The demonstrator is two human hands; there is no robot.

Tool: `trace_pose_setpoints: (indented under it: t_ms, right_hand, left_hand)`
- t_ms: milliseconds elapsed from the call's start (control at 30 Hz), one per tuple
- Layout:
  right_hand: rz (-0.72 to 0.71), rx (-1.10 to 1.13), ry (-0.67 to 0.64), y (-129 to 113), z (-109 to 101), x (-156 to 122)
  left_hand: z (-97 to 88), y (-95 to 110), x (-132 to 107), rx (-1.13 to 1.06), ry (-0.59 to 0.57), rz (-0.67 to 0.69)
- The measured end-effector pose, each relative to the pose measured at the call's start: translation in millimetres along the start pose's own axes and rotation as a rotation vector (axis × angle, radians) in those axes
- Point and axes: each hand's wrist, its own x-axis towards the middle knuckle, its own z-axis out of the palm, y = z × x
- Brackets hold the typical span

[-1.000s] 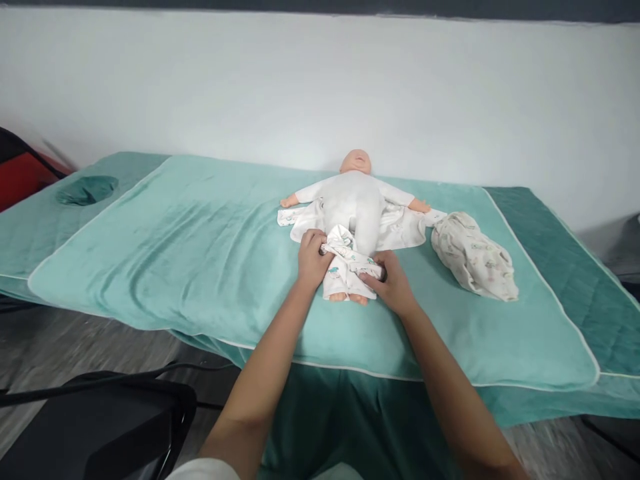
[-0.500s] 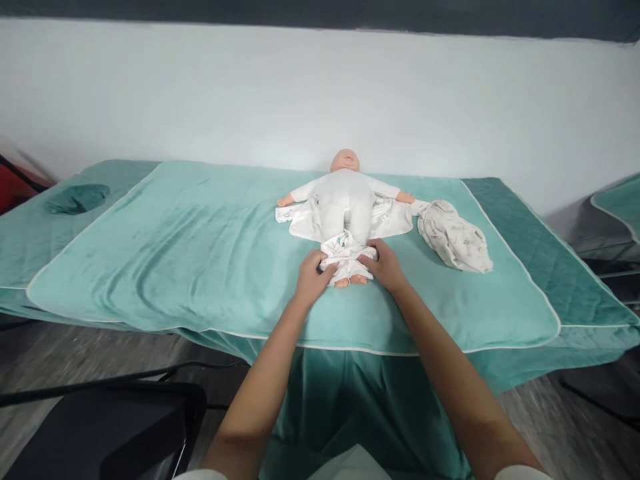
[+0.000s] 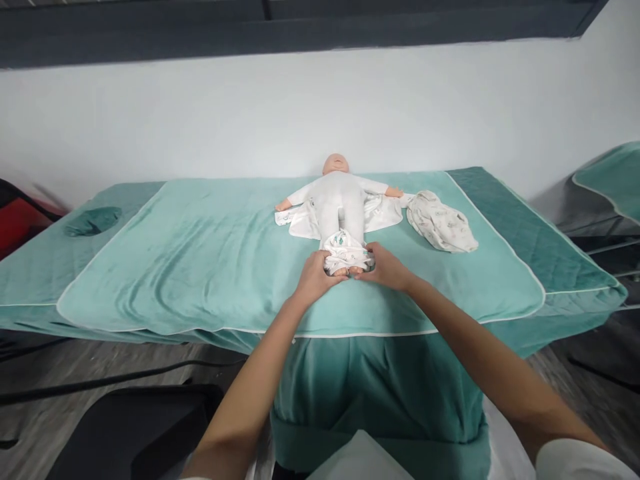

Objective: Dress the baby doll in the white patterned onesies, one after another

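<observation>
Head view: a doll (image 3: 336,200) lies on its back at 12 o'clock from the picture's middle, head toward the wall, arms spread to 9 and 3 o'clock. It wears a plain white body suit.

Bunched round its lower legs are white pants (image 3: 343,245) with a small teal print. The print is too small to tell whether it holds any writing. The doll's bare feet (image 3: 349,271) poke out at the 6 o'clock end of the pants, between the two hands.

The left hand (image 3: 314,279) sits at 8 o'clock of the feet. Its fingers are curled tight on the left edge of the pants, thumb on top. The right hand (image 3: 386,267) sits at 4 o'clock of the feet, with its fingers likewise closed on the right edge of the pants. Both forearms run in from 6 o'clock.

Under the doll's trunk a white garment (image 3: 387,212) lies spread open, its flaps showing at 9 and 3 o'clock of the body. At 3 o'clock of the doll, near its hand, lies a crumpled printed bundle (image 3: 440,223).

All of it rests on a light teal blanket (image 3: 200,253) with a white edge, laid over a darker green table (image 3: 500,193). At 9 o'clock, far along the table, is a dark green hollow (image 3: 93,220). A black seat (image 3: 135,427) stands at 7 o'clock on the floor. Another teal-covered table (image 3: 610,177) shows at 3 o'clock.
</observation>
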Motion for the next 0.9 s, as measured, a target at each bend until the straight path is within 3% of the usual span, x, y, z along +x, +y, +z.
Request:
trace_pose_setpoints:
  t_ms: [167, 267, 400, 533, 633, 700, 800, 900]
  right_hand:
    - [0.105, -0.094, -0.038, -23, -13, -12]
    - [0.127, -0.038, -0.189, -40, -32, -17]
    - [0.086, 0.024, -0.396, -64, -62, -21]
    - [-0.012, -0.041, -0.518, -94, -92, -21]
    - [-0.102, -0.121, -0.580, -120, -116, -20]
    - [-0.139, -0.181, -0.563, -135, -131, -15]
    - [-0.194, -0.239, -0.437, -147, -149, -2]
    - [-0.319, -0.263, -0.317, -153, -163, 21]
  left_hand:
    - [-18.8, 32, -13, -0.038, -0.115, -0.183]
    - [-34.0, 50, -20, -0.141, -0.216, -0.246]
    - [-60.1, 70, -22, -0.220, -0.354, -0.259]
    - [-96.5, 90, -19, -0.140, -0.452, -0.243]
    - [-129.4, 112, -13, -0.036, -0.545, -0.150]
    - [-151.1, 131, -8, 0.116, -0.611, -0.039]
    - [-178.8, 161, 1, 0.339, -0.715, 0.104]
    - [-199.4, 188, 10, 0.552, -0.700, 0.142]
